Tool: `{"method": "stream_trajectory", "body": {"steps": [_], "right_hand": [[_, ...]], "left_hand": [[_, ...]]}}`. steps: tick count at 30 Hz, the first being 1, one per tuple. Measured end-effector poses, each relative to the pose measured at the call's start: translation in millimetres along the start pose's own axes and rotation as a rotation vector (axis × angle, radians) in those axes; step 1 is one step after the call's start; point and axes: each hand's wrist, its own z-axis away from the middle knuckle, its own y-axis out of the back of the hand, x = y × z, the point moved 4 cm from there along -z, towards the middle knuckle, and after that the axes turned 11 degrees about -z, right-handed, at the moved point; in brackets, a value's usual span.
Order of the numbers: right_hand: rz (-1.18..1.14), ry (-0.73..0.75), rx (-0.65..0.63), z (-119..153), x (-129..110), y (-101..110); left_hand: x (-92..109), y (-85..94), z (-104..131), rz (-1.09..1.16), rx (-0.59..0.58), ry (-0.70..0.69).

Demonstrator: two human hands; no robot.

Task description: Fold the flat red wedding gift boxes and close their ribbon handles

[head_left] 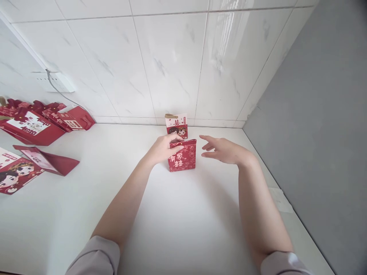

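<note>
A small red box or bag (183, 156) with pale characters on its front stands upright on the white table. My left hand (166, 148) grips its top left edge, thumb on the front and fingers behind. To the right of it, my right hand (216, 148) hangs apart from the box, fingers spread and holding nothing. Behind the red box, near the wall, stands a pink and red bag (177, 123) with two cartoon figures and a ribbon handle; its lower part is partly hidden.
Several red bags and boxes (77, 117) stand at the back left by the wall. A cartoon-printed bag (20, 173) and a folded red piece (61, 164) lie nearer. A cable runs from a wall socket (59, 82). A grey panel (315, 126) bounds the right side.
</note>
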Motion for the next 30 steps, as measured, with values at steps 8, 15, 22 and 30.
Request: {"method": "stream_trajectory", "body": {"steps": [8, 15, 22, 30], "right_hand": [[-0.072, 0.233, -0.054, -3.9, -15.6, -6.5], [-0.241, 0.379, -0.409, 20.2, -40.6, -14.5], [-0.064, 0.349, 0.108, 0.7, -27.7, -4.0], [-0.051, 0.651, 0.243, -2.6, -35.5, -4.8]], "left_hand": [[2.4, 13.3, 2.5, -0.182, 0.077, -0.050], [7.7, 21.2, 15.3, -0.124, 0.047, 0.207], [10.7, 16.1, 16.0, 0.037, -0.148, 0.099], [7.7, 14.1, 10.4, -0.022, -0.151, 0.049]]}}
